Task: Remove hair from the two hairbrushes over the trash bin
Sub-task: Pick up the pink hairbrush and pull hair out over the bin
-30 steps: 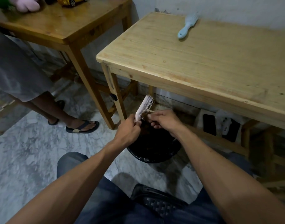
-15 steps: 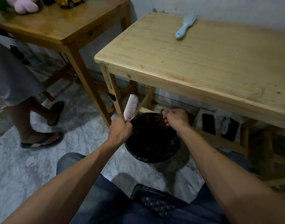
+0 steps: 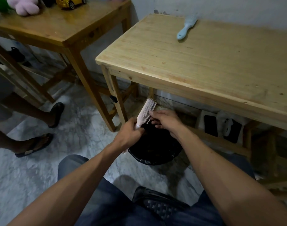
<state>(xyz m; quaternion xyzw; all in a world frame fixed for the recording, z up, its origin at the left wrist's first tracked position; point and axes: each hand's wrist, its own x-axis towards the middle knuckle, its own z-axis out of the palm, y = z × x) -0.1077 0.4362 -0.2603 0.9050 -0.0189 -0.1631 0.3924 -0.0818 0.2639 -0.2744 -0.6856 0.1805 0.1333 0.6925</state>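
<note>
A pale pink hairbrush point(image 3: 147, 111) points up and away, its bristles facing right, just above the far rim of the black-lined trash bin point(image 3: 155, 156) on the floor. My left hand point(image 3: 129, 134) grips its handle. My right hand point(image 3: 166, 120) has its fingers on the bristles near the brush's middle; any hair between them is too small to see. A light blue hairbrush point(image 3: 186, 27) lies on the pale wooden table point(image 3: 212, 66) near the wall, far from both hands.
A darker wooden table point(image 3: 58, 30) at the left holds a pink plush and a yellow toy car. Another person's legs in dark sandals point(image 3: 35, 145) stand at the left. Dark items lie on a shelf point(image 3: 221, 126) under the pale table. My knees and a dark stool are below.
My right hand has come back up from over the bin to the brush's bristles. My left hand has tilted the brush towards it. The other person's feet have shifted.
</note>
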